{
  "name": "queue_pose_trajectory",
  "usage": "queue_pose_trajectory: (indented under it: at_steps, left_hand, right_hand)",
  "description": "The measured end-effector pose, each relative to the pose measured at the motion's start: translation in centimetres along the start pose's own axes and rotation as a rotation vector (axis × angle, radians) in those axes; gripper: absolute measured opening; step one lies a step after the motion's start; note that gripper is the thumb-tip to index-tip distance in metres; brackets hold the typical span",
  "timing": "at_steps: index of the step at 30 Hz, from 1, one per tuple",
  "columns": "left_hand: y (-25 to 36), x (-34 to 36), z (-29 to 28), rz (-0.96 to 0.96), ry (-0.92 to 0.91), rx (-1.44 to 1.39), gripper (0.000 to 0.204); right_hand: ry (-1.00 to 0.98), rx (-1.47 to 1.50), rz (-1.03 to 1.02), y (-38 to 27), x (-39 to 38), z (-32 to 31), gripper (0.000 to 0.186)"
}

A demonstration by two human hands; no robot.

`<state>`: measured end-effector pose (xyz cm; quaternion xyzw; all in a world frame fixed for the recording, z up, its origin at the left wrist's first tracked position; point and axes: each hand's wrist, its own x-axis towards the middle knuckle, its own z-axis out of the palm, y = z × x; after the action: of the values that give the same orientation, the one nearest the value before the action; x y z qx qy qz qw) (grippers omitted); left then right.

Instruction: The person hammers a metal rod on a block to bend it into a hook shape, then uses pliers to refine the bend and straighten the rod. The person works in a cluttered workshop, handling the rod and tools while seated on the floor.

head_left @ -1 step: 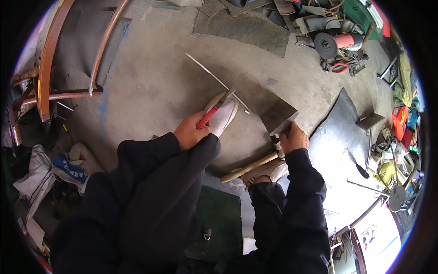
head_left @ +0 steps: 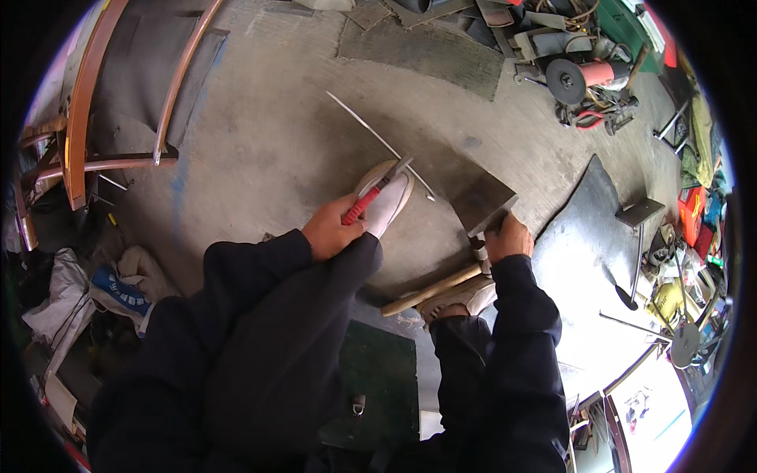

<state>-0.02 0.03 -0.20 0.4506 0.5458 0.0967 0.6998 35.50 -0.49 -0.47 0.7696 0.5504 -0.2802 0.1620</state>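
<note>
My left hand [head_left: 334,229] is closed round the red handles of a pair of pliers [head_left: 364,203]. The jaws meet a thin, pale metal rod [head_left: 367,126], which slants above the concrete floor from upper left to lower right. Beneath the pliers is my left shoe [head_left: 387,206]. To the right stands a dark metal block [head_left: 482,199] with a flat, four-sided face. My right hand [head_left: 509,238] is curled at its lower right edge; what the fingers hold there is hidden. Below the block, a wooden handle [head_left: 430,290] lies across my right shoe [head_left: 467,299].
An angle grinder [head_left: 591,76] and red-handled pliers [head_left: 590,120] lie among scrap at the upper right. A dark sheet [head_left: 583,229] spreads right of my right hand. Curved wooden furniture [head_left: 85,102] stands on the left; a dark green board [head_left: 378,386] lies between my legs.
The rod and the pliers' jaws have shifted slightly right and down. My right hand and the metal block have hardly moved.
</note>
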Motion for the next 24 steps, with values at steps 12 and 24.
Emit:
queue_pose_trajectory:
  at_steps: [12, 24]
  left_hand:
    - [0.3, 0.0, 0.3, -0.054, -0.048, -0.2, 0.013]
    - [4.4, 1.4, 2.2, 0.064, 0.0, -0.047, 0.013]
  right_hand:
    - [0.303, 0.566, -0.184, 2.4, 0.3, 1.7, 0.012]
    - [0.33, 0.963, -0.254, 1.7, -0.3, 4.5, 0.024]
